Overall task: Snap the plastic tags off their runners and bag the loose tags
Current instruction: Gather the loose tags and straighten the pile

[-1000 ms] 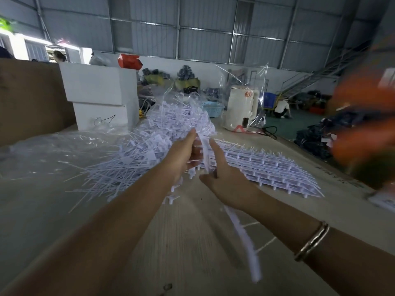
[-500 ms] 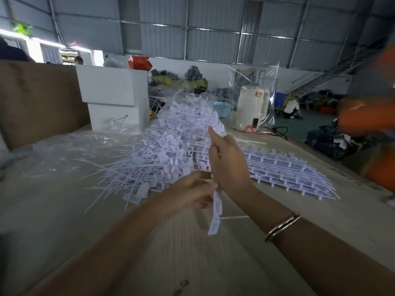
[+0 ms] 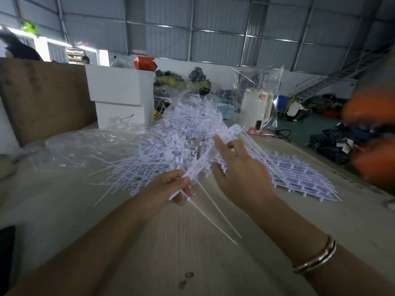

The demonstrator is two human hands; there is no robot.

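Left hand (image 3: 171, 189) pinches the near end of a white tag runner strip (image 3: 205, 161), fingers curled round it. Right hand (image 3: 237, 174) holds the same strip further up, thumb and fingers wrapped over its middle; the far end pokes up past the fingertips. Several thin tag tails (image 3: 215, 221) hang off the strip toward the camera and more trail behind the right hand.

Landmark: the strip. Just behind and left of it, a loose tangled heap of tags (image 3: 171, 150) on the wooden table (image 3: 192, 253). Right of the strip, a flat stack of unbroken runner sheets (image 3: 303, 176). Further left of the heap, crumpled clear plastic bag (image 3: 85, 146) lying flat. Behind the heap, a white box (image 3: 119, 95) and a white kettle (image 3: 255, 107) with a clear bag upright around it.

Step in hand, by my read: snapping tags off this one strip; bagging not begun. Next likely needs a twist or bend between the two grips, then dropping freed tags on the heap.
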